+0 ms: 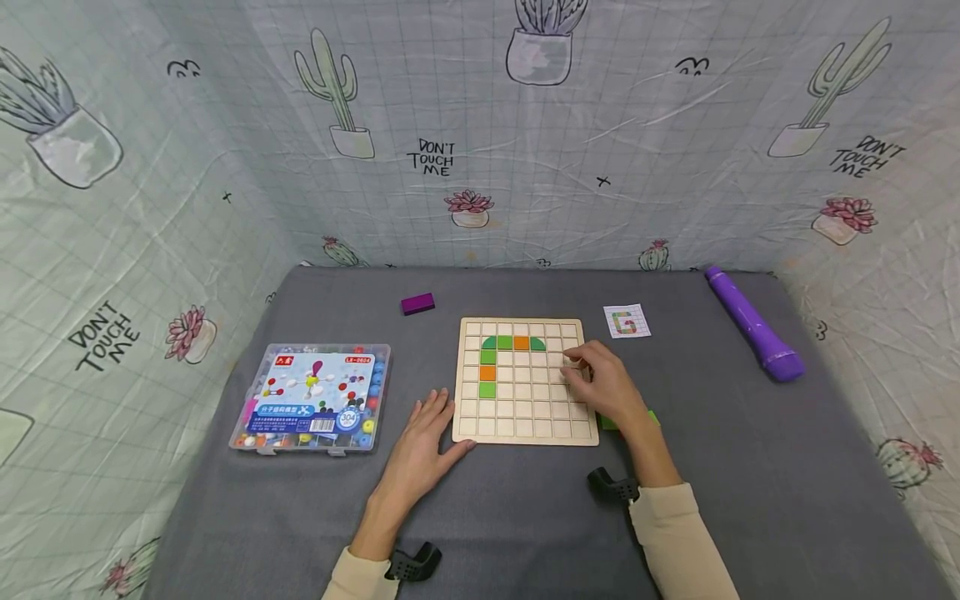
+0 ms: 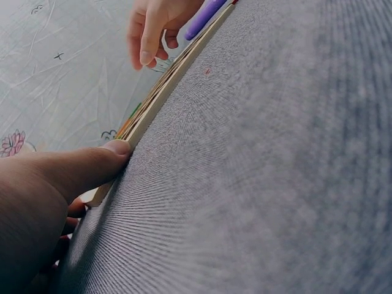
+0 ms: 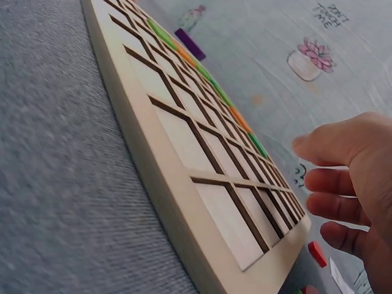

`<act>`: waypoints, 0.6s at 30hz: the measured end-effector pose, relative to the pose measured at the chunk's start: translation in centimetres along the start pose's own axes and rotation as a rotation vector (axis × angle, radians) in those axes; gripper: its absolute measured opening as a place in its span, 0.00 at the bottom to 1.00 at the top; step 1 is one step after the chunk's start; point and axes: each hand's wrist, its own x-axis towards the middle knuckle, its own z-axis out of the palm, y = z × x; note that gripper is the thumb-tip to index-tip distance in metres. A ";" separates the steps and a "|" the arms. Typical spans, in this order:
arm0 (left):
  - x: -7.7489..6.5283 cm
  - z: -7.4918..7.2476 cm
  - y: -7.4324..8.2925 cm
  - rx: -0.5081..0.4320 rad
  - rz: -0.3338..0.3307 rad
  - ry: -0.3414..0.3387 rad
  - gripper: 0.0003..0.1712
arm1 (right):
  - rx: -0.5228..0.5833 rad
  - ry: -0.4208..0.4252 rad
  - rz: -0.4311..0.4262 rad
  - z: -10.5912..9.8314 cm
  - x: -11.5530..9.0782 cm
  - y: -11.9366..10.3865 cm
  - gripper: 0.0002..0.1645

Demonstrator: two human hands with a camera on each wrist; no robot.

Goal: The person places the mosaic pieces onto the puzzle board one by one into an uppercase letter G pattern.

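Observation:
A wooden grid board (image 1: 525, 429) lies on the grey cloth. Green and orange square tiles run along an upper row and down a left column, with a rounded green tile (image 1: 537, 343) at the row's right end. My left hand (image 1: 422, 454) rests by the board's lower left corner, its thumb (image 2: 115, 148) touching the front edge and its other fingers partly hidden in the left wrist view. Over the board's right side hovers my right hand (image 1: 602, 385), fingers loosely bent. Between its thumb (image 3: 324, 142) and fingers nothing shows.
Right of the board lie a small pattern card (image 1: 633, 321) and green pieces (image 1: 608, 423) partly under the right forearm. A purple microphone-shaped object (image 1: 753, 325) lies far right. A purple block (image 1: 417, 303) sits behind; a molecular model kit box (image 1: 311, 400) stands left.

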 end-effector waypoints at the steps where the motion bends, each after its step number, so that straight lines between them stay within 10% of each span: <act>1: 0.0 0.0 0.0 -0.001 0.002 0.002 0.43 | 0.000 0.005 0.004 -0.1 0.0 0.1 0.17; 18: 0.1 0.0 0.0 0.005 0.003 0.000 0.42 | -0.021 0.020 0.120 0.0 0.1 1.4 0.21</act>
